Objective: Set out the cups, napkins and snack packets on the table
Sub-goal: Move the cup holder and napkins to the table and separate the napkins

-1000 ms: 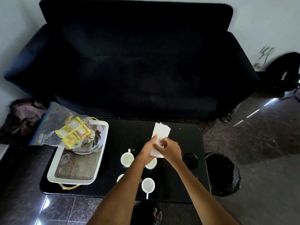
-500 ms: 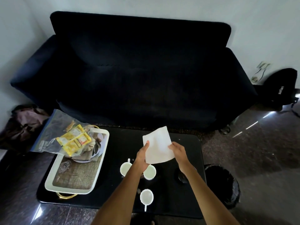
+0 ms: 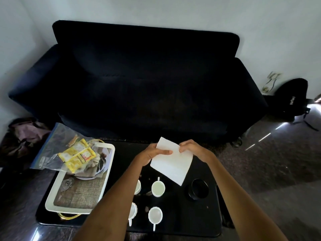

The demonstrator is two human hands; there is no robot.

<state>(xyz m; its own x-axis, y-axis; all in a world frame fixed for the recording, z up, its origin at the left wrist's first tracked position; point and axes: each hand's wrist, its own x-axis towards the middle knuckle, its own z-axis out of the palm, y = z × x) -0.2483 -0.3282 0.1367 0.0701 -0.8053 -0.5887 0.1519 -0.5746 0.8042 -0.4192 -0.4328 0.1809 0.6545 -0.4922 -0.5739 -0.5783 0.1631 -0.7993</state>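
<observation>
Both hands hold one white napkin (image 3: 172,160) in the air above the black surface (image 3: 199,221): the left hand (image 3: 152,153) pinches its upper left edge, the right hand (image 3: 191,148) pinches its upper right edge, and the sheet hangs tilted with its lower corner just above the cups. Each grip is narrow and closed on the paper. Four white cups (image 3: 158,188) stand on the surface below the napkin, two of them partly hidden by the left forearm. A black round dish (image 3: 199,188) sits just right of the cups. The yellow snack packets (image 3: 78,156) lie in a clear bag (image 3: 50,150) on the white tray (image 3: 52,204), left of the cups, not yet set out. Risk: the hanging corner is close to the nearest cup and may dip into it or snag the handle on lowering. Thin paper pulled between two pinches may tear. The left forearm passes directly over two cups; a low sweep toward the tray may tip them.
</observation>
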